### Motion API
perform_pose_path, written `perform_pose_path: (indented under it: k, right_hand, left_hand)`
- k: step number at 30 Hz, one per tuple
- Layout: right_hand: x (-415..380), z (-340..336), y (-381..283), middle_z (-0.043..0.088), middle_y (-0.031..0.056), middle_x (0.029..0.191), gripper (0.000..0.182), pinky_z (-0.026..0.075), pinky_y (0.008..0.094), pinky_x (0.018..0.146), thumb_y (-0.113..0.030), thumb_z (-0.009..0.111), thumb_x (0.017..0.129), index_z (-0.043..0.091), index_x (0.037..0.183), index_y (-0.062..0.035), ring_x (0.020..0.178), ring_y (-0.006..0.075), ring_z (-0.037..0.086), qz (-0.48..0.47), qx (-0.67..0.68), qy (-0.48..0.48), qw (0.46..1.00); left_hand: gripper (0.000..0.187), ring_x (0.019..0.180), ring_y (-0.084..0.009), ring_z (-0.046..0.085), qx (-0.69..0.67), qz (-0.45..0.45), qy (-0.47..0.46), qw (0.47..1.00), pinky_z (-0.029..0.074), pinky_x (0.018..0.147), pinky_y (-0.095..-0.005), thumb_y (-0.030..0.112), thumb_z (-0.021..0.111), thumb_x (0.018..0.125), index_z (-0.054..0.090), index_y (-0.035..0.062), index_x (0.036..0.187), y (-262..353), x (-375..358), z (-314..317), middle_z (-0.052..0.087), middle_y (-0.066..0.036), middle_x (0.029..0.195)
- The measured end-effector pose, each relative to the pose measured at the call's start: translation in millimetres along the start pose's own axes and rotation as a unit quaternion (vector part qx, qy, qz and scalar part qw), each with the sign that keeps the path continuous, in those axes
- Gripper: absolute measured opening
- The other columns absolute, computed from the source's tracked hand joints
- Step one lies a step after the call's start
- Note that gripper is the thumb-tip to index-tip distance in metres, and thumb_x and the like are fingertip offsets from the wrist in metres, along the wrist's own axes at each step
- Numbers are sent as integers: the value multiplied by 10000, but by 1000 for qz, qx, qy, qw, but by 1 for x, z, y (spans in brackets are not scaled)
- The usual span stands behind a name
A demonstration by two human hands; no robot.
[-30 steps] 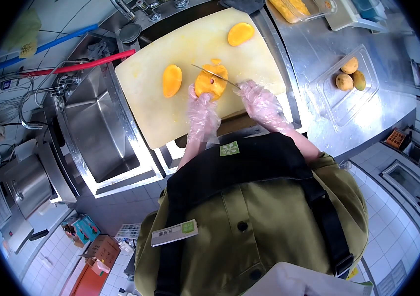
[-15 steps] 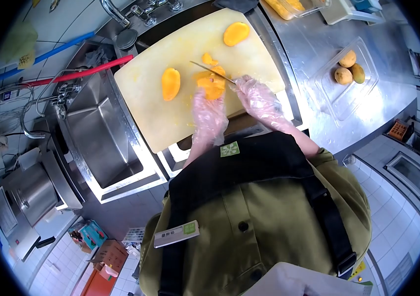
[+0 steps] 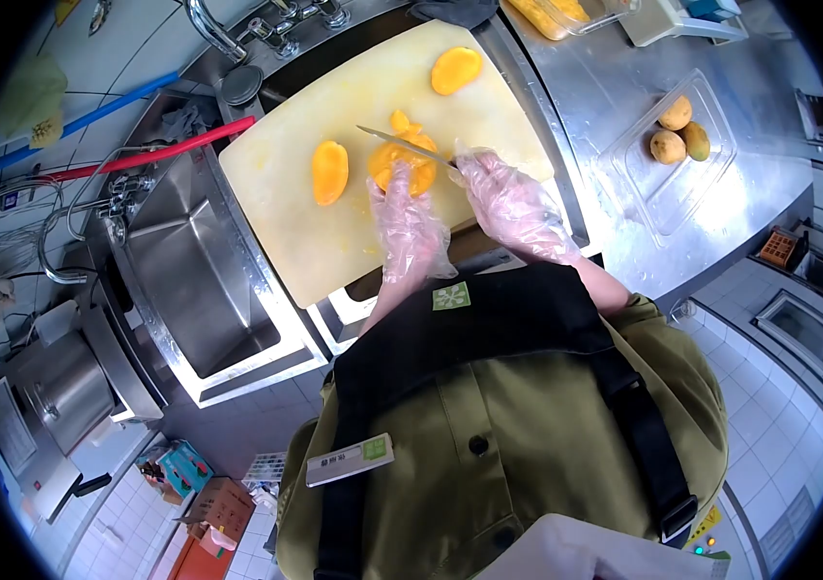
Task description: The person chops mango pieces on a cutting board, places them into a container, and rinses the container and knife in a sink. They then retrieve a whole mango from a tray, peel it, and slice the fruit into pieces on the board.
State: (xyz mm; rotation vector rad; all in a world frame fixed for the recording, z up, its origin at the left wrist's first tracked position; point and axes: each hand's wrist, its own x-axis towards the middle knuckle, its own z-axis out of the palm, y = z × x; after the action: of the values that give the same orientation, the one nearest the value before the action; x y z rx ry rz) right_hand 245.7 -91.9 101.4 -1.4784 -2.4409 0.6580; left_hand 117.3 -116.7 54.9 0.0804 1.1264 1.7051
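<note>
My gloved right hand (image 3: 506, 198) is closed around the handle of a knife (image 3: 394, 140), whose blade points left across the cutting board (image 3: 276, 208). Under the blade lies a peeled orange mango (image 3: 421, 177). My gloved left hand (image 3: 406, 224) grips the mango from the near side, its fingers over the flesh. Small mango scraps (image 3: 401, 121) lie just beyond the blade. One mango slice (image 3: 330, 173) rests to the left on the board, and another mango slice (image 3: 456, 71) is near the far right corner.
The board spans a steel sink, and a second sink basin (image 3: 201, 280) is at the left. On the steel counter (image 3: 615, 246) a clear plastic tray (image 3: 660, 232) holds 3 whole mangoes (image 3: 676, 113). A clear container of yellow fruit (image 3: 549, 15) stands at the back.
My left fingers have moved up over the mango, and the mango looks turned and rounder. The knife has shifted slightly left and remains above it. The view has tilted a little.
</note>
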Motion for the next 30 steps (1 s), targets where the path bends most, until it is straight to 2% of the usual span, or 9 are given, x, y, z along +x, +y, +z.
perform_pose_path:
  k: [3,6,14,17,20,23,24,27,30]
  right_hand:
    - [-4,5,-1,528,133,1004,263,489,379,662,-113,468,824,507,1078,-54,780,320,579,-9,-3,0,1000]
    - [-5,7,0,510,185,1075,384,479,405,734,-142,400,833,433,1201,-37,832,331,580,-18,-13,-44,999]
    - [1,42,7,503,176,1095,429,486,397,692,-162,413,824,385,1234,-36,797,320,586,-49,-102,-9,994]
    - [7,54,11,503,158,1108,421,487,395,680,-165,400,835,380,1236,-39,793,314,587,-50,-112,0,992]
    - [14,53,5,500,154,1124,402,478,404,699,-190,375,861,380,1239,-53,805,318,581,-27,-94,-21,995]
    - [15,63,6,483,159,1162,401,447,410,771,-240,322,894,367,1252,-65,869,327,560,-2,-38,-18,999]
    - [14,67,7,475,161,1178,405,435,411,801,-259,301,906,360,1257,-67,898,330,551,6,-14,-10,1000]
    - [24,32,-16,456,154,1215,430,378,402,885,-305,236,924,346,1269,-73,1003,330,501,141,93,-184,968]
    - [20,49,-10,454,136,1227,432,359,396,907,-307,242,922,356,1264,-69,1053,323,472,85,28,-139,986]
  left_hand:
    - [254,992,-175,491,59,39,-4,997,398,881,-311,84,515,851,418,52,1083,-1,-4,4,497,-75,1068]
    - [272,1001,-199,490,-83,18,-15,996,405,885,-326,113,488,873,401,49,1124,-6,-8,17,485,-96,1097]
    - [333,1013,-233,495,-112,-75,-59,989,427,862,-363,156,442,899,368,33,1200,-9,-5,4,477,-125,1136]
    - [338,1014,-239,495,-117,-42,-59,991,423,869,-363,150,439,898,366,26,1204,-13,-6,3,480,-130,1136]
    - [328,1015,-242,494,-20,-8,-48,999,419,874,-361,157,434,901,375,22,1194,-21,2,-7,484,-130,1129]
    - [326,1016,-239,494,-65,-17,-51,996,413,879,-349,180,415,910,373,15,1188,-20,3,-11,482,-130,1131]
    - [327,1015,-237,493,23,6,-59,998,411,878,-342,191,405,914,371,12,1186,-21,4,-16,482,-131,1131]
    - [320,992,-229,493,131,18,-58,990,411,857,-322,208,380,918,377,-1,1161,-19,4,-20,485,-133,1116]
    - [301,948,-221,495,-16,-54,-8,998,419,816,-306,201,372,911,396,-18,1117,-12,-1,-12,494,-138,1080]
